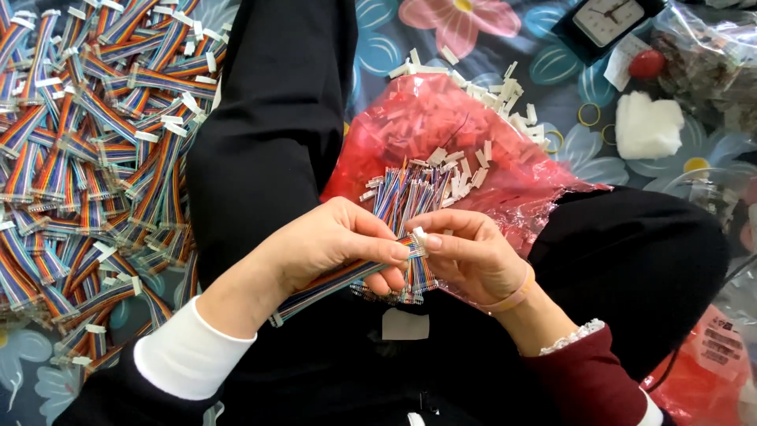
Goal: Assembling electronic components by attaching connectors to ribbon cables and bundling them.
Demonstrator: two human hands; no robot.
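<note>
My left hand (335,244) grips a short rainbow ribbon cable (323,285) that runs down-left under its palm. My right hand (469,252) pinches a small white plastic connector (418,241) against the cable's end, fingertips touching those of the left hand. Just behind the hands, a small bunch of loose rainbow cables (406,193) lies on a red plastic bag (441,130) spread over my lap. White connectors (481,87) are strewn on and above the bag.
A large heap of finished rainbow cables (87,142) covers the floral cloth at left. My black-trousered legs (268,118) frame the bag. At top right sit a small clock (607,20), a white foam block (648,125), rubber bands and clear bags.
</note>
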